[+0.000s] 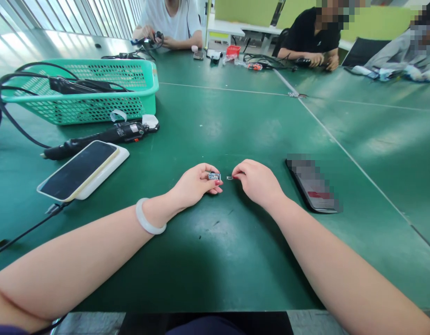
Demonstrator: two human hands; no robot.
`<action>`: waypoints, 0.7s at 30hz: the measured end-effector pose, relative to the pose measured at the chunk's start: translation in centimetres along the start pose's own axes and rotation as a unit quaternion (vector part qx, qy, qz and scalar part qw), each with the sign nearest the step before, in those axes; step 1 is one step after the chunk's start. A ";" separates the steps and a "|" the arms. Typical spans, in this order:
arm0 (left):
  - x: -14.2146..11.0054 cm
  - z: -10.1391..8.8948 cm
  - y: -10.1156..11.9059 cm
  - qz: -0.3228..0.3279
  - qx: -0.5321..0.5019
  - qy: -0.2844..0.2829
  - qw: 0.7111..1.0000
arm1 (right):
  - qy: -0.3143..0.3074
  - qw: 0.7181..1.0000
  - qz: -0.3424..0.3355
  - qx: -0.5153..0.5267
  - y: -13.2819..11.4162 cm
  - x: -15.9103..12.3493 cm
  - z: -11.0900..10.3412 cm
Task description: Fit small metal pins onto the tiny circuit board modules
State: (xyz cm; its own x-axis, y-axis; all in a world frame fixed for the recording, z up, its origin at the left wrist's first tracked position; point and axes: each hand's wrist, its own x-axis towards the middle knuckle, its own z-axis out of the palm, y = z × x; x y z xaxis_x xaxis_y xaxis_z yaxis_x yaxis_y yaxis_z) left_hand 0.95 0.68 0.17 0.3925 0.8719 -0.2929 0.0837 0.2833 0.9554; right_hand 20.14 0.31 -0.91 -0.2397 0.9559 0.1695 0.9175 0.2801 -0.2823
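Two bare forearms point(96, 260) stretch across a green worktop point(208, 125), angling inward until the hands nearly meet. The left hand point(197, 185), above a pale bracelet point(149, 217), holds a small circuit board point(214, 176) between thumb and fingers, its lower fingers extended beneath. Just beside it, the right hand point(258, 183), knuckles up, pinches a tiny metallic piece point(229, 177), apart from the board. At left, a green mesh basket point(96, 111) contains black handheld equipment point(78, 86), with cables point(17, 74) looping over its side; a black corded tool point(113, 134) lies in front. Farther back sits a small red basket point(233, 50), its contents too small to tell, near co-workers point(171, 21) seated across the worktop.
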 end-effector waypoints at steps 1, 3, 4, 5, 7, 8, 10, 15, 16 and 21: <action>0.0 0.0 0.0 0.001 0.003 0.002 1.000 | -0.008 1.000 -0.012 -0.003 0.0 0.0 0.0; 0.0 0.1 0.1 0.001 0.007 0.006 1.000 | -0.028 0.999 -0.032 -0.013 -0.1 -0.1 0.1; 0.0 0.2 0.1 0.000 0.006 0.008 1.000 | -0.034 0.999 -0.037 -0.017 -0.3 -0.1 0.1; 0.0 0.2 0.1 0.001 0.005 0.008 1.000 | -0.037 0.998 -0.038 -0.017 -0.4 -0.1 0.0; 0.0 0.2 0.1 0.002 0.002 0.005 1.000 | -0.041 0.999 -0.033 -0.011 -0.9 -0.3 -0.3; 0.0 0.2 0.1 0.003 0.003 0.003 1.000 | -0.047 0.998 -0.028 -0.007 -1.2 -0.4 -0.5; 0.0 0.2 0.1 0.004 0.006 0.000 1.000 | -0.076 0.997 -0.007 -0.010 -1.8 -0.8 -1.1; 0.0 0.1 0.0 0.003 0.009 0.002 1.000 | -0.187 0.981 0.043 0.006 -2.9 -1.9 -2.4; 0.0 0.1 0.0 0.002 0.010 0.002 1.000 | -0.200 0.979 0.042 0.010 -3.0 -2.0 -2.4; 0.0 0.1 0.1 0.001 0.012 0.005 1.000 | -0.165 0.986 0.004 0.025 -3.0 -1.6 -1.6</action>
State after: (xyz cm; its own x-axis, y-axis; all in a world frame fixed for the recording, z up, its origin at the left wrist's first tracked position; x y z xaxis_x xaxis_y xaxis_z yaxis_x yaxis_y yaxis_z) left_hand 1.06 0.61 0.25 0.3840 0.8759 -0.2920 0.1062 0.2723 0.9563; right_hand 18.26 -2.19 1.16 -0.3296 0.9325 -0.1477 0.9053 0.2677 -0.3299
